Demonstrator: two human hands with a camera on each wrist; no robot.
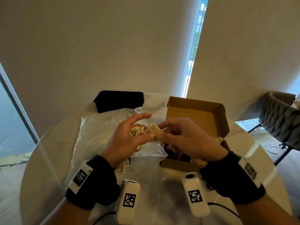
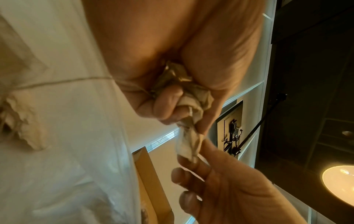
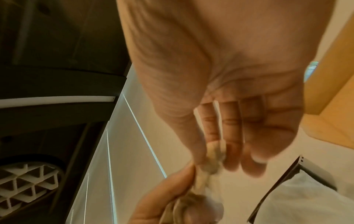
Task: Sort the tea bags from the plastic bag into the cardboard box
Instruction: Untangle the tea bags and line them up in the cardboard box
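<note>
The right hand's fingers [image 2: 205, 145] are pinching the end of one tea bag [image 1: 155, 129], thumb against forefinger, while the other fingers are hanging loosely curled below it; that narrow grip looks meant for drawing a single bag out of the bunch. The left hand [image 1: 128, 138] is cupping a clump of tea bags [image 1: 137, 131] in its palm, its lower fingers and thumb curling around them, as the left wrist view shows, and its forefinger reaching outward with a thin string [image 1: 143, 116] trailing across it. Holding the clump this way is probably keeping the tangled strings under control while the right hand [image 1: 186, 137] is separating one bag. Both hands are meeting in the air, just above the gap between the plastic bag [image 1: 99, 127] and the cardboard box [image 1: 194, 114], so the pulled bag is only a short way from its target. The plastic bag is lying flat on the surface [image 1: 155, 189] to the left, crumpled, apparently with a few bags left in it. The cardboard box is standing open to the right, its lid tilted back, with several items already lying in its near end. A black container [image 1: 119, 100] is sitting behind the plastic bag, and a small printed tag [image 1: 127, 168] is lying near the left wrist.
</note>
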